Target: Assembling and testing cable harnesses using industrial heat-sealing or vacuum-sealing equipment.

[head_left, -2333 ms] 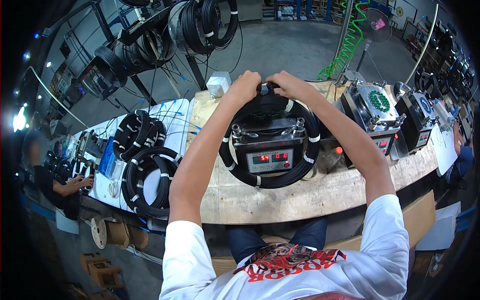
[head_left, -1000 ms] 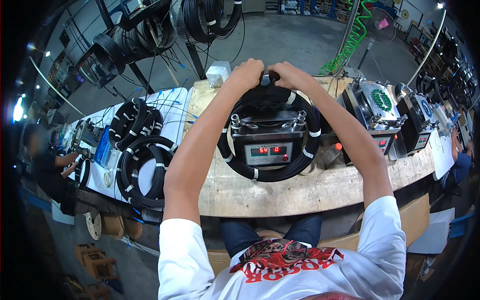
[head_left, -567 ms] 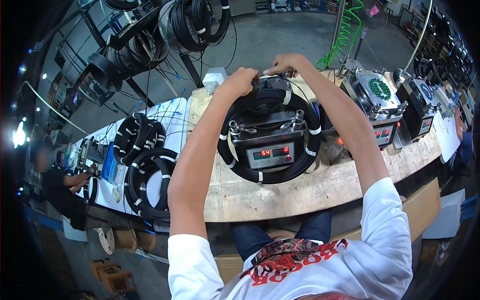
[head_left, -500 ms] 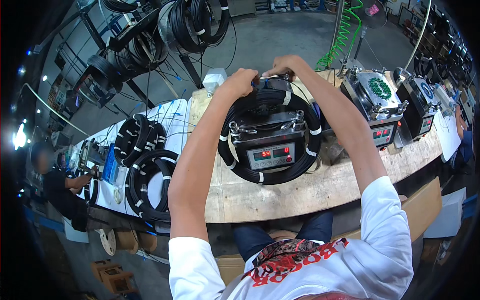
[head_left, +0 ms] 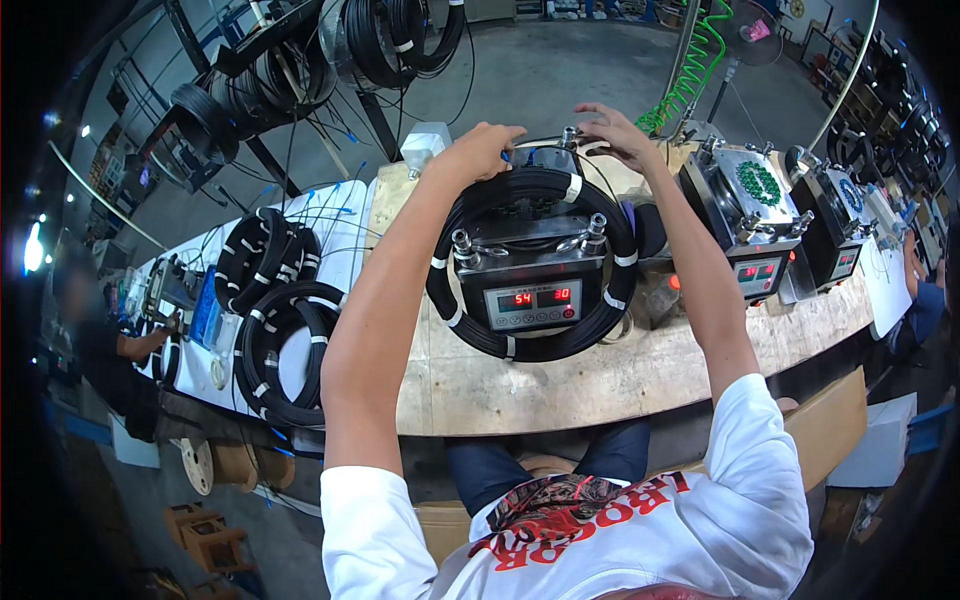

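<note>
In front of me a polishing-type machine (head_left: 532,262) with a metal top and a lit red-digit panel stands inside a coil of black cable (head_left: 470,332). White bands tie the coil, which leans around the machine. At the machine's far left corner my left hand (head_left: 482,152) is closed, with a small blue piece (head_left: 505,156) at its fingertips. My right hand (head_left: 618,138) is over the far right corner, fingers spread and apart, beside an upright metal post (head_left: 569,136). Nothing shows in it. The far side of the machine is partly hidden by the coil.
Several banded black cable coils (head_left: 287,350) lie on a white table to the left, where another person (head_left: 105,340) works. Two similar machines (head_left: 745,220) stand at the right. A white box-shaped object (head_left: 425,146) sits by my left forearm. A green spiral hose (head_left: 690,75) hangs beyond.
My right hand has lifted off the machine's far edge, and its fingers have spread. My left hand has stayed near the far left corner. The panel's right-hand digits have changed.
</note>
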`<state>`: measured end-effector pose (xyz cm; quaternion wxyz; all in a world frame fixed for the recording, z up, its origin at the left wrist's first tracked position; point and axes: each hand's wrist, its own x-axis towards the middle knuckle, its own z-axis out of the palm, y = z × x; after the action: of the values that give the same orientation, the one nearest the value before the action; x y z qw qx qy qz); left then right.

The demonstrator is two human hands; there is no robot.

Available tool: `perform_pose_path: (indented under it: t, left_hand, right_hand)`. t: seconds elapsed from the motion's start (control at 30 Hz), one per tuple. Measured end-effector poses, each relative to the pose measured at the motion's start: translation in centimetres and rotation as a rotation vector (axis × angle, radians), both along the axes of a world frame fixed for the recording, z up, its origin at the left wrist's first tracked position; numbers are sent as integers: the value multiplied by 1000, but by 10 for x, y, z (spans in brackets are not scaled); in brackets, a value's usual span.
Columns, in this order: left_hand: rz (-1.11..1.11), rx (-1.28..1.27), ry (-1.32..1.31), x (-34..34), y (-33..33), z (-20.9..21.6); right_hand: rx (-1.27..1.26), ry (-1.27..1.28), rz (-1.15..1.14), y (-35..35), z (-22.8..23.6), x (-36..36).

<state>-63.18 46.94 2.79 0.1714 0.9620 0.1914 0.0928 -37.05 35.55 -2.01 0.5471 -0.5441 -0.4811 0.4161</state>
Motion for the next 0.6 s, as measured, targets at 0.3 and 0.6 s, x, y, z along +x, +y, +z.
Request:
perform_pose_path:
  t: [0.3, 0.6]
  left_hand:
    - [21, 9, 41, 1, 1, -1]
    - [90, 34, 55, 11, 3, -11]
  right_hand:
    - [-100, -215, -134, 35, -14, 7]
    - [-101, -471, -407, 61, -31, 15]
